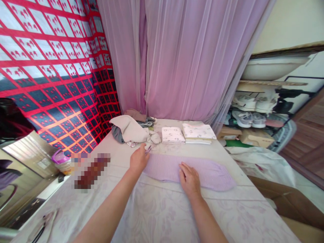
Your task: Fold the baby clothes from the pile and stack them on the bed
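Note:
A lavender ribbed knit garment (215, 173) lies in a long folded strip across the cloth-covered table. At its left end is my left hand (138, 159), with fingers curled closed around the edge; the fingertips are partly hidden. My right hand (190, 179) rests on the middle of the knit, palm down with fingers stretched out. Just beyond the strip sit a folded white printed cloth (173, 134) and, to its right, another folded printed cloth (199, 131) on top of more folded fabric. A loose heap of clothes, with a beige piece (130, 128) uppermost, lies beyond my left hand.
Mauve curtains (182, 60) hang behind the table, and a red-and-dark patterned cloth (68, 87) hangs at left. Shelves at right hold several shoes (249, 118) and boxes (255, 137). A brown cardboard box (286, 199) stands by the right edge. Part of the left side is pixelated.

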Available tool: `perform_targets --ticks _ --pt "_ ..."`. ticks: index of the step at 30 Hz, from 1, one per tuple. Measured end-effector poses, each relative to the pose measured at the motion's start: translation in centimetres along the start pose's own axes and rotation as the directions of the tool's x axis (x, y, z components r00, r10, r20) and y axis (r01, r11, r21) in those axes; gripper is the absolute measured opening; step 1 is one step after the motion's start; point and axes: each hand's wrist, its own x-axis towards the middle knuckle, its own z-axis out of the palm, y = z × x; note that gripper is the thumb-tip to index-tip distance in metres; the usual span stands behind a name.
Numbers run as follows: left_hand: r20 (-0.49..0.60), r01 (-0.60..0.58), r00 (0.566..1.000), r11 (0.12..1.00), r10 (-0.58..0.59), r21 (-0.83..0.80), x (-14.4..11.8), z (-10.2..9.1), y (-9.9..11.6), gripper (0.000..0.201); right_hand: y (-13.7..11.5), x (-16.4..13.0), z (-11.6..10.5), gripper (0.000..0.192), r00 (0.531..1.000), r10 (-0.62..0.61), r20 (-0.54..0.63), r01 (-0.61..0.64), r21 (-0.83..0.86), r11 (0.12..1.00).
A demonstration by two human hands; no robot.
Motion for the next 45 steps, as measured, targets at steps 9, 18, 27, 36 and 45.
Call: perform_targets --ticks 9,18,27,36,45 --pt "0.133 -0.195 0.975 0.971 0.177 0.138 -2.5 4.6 2.1 0.021 -0.6 0.0 -0.2 0.036 0.999 0.029 0.02 -0.03 0.021 0.999" --pt "0.136 -0.232 0.966 0.97 0.22 0.077 -3.1 4.8 2.8 0.014 -0.6 0.1 -0.4 0.036 0.997 0.033 0.064 -0.034 0.003 0.999" --pt "0.155 -0.284 0.949 0.958 0.276 0.034 -3.2 5.6 3.1 0.013 -0.7 0.1 -0.6 0.034 0.996 0.025 0.088 -0.024 -0.018 1.0" --pt "0.199 -0.288 0.94 0.957 0.277 0.029 -2.9 5.4 4.0 0.016 -1.3 0.3 -1.0 0.033 0.992 0.042 0.117 -0.038 -0.037 0.999" --pt "0.044 -0.378 0.919 0.908 0.391 -0.179 -2.1 4.7 0.4 0.033 -1.5 0.5 -1.2 0.034 0.991 0.057 0.119 -0.055 -0.021 0.998"
